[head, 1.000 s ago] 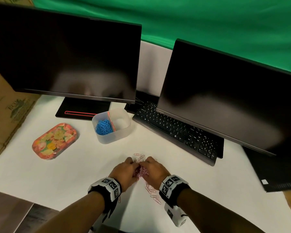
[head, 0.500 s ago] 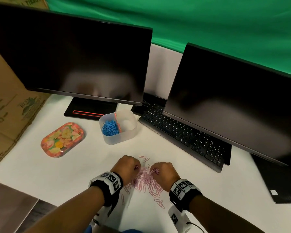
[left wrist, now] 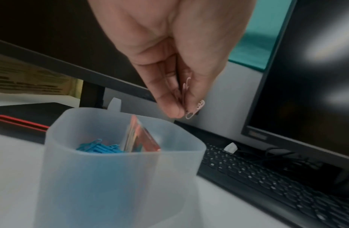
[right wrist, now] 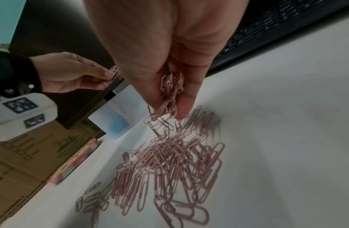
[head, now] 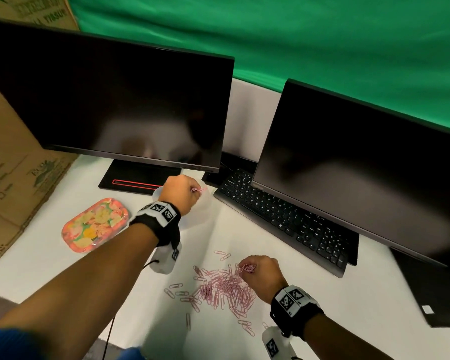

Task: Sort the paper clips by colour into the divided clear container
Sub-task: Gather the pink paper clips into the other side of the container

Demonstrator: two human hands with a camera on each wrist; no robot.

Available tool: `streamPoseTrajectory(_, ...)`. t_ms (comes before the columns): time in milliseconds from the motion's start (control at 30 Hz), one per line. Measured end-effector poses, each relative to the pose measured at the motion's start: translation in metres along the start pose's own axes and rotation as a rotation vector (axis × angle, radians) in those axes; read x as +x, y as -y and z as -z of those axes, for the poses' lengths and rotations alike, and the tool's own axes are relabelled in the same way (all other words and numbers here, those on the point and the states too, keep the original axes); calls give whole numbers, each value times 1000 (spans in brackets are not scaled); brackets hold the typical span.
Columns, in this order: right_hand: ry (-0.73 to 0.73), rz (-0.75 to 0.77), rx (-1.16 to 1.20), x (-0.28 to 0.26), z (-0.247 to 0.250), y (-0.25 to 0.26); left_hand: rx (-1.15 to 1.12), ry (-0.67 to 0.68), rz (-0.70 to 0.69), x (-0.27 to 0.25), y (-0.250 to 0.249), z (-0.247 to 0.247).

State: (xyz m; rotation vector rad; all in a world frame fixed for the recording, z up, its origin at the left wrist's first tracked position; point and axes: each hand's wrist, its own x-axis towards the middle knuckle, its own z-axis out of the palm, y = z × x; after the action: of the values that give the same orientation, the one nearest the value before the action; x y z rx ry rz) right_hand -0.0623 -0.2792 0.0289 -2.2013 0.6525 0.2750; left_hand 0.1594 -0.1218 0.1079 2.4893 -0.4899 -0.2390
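A pile of pink paper clips (head: pixel 224 289) (right wrist: pixel 169 162) lies on the white table in front of me. My right hand (head: pixel 250 268) (right wrist: pixel 173 101) pinches a bunch of pink clips just above the pile. My left hand (head: pixel 195 190) (left wrist: pixel 186 108) pinches a few pink clips (left wrist: pixel 195 108) (right wrist: pixel 115 74) above the clear divided container (head: pixel 192 216) (left wrist: pixel 119 166). In the left wrist view, blue clips (left wrist: pixel 99 148) fill the left compartment beside an orange divider (left wrist: pixel 138 137); the right compartment's floor is hidden. My left arm covers most of the container in the head view.
Two dark monitors (head: pixel 109 100) (head: pixel 361 178) stand behind, with a black keyboard (head: pixel 283 219) under the right one. A floral tin (head: pixel 95 224) lies left of the container. Cardboard boxes (head: pixel 16 178) border the table's left side.
My hands have parted over the pile. My left hand has risen and travelled back to the container with a few pink clips. My right hand stays at the pile.
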Motion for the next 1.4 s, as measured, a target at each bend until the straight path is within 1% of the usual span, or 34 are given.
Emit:
streamPoseTrajectory(67,2,2,5,0,2,2,68,38,47,10,3,-6)
streamPoseTrajectory(167,3,-7,28,0,5,3,135,148,76,10,6,-19)
streamPoseTrajectory(300,1,-18,55,0,10,5,224,171,-16,-3,10,-35)
streamPoseTrajectory(467,-33,-10,159,3,19,20,358,246,-117,-20,12,-42)
streamPoseTrajectory(600,-58,64,266,5,32,45,355,275,-214,-40,15,-47)
streamPoseTrajectory(700,-74,142,296,14,43,67,357,286,-301,-62,12,-51)
streamPoseTrajectory(767,-88,185,299,23,48,84,307,271,-358,-73,8,-53)
streamPoseTrajectory(833,-104,208,270,33,50,102,192,216,-387,-82,5,-54)
streamPoseTrajectory(867,-111,211,247,38,49,110,123,166,-380,-86,5,-52)
streamPoseTrajectory(967,-95,198,159,53,40,127,-60,8,-297,-98,14,-39)
streamPoseTrajectory(1000,-85,190,113,58,35,131,-83,-20,-274,-103,19,-35)
streamPoseTrajectory(1067,-66,167,24,68,24,136,-64,-12,-197,-110,34,-28)
streamPoseTrajectory(1133,-43,127,-51,78,15,138,-27,66,-65,-116,55,-26)
streamPoseTrajectory(1200,-14,89,-111,84,7,139,26,195,76,-122,75,-27)
streamPoseTrajectory(1267,17,74,-146,89,4,137,107,331,176,-126,91,-33)
streamPoseTrajectory(1333,16,76,-140,87,7,136,191,429,210,-132,98,-41)
streamPoseTrajectory(1400,-45,116,-62,77,18,131,239,486,176,-138,98,-51)
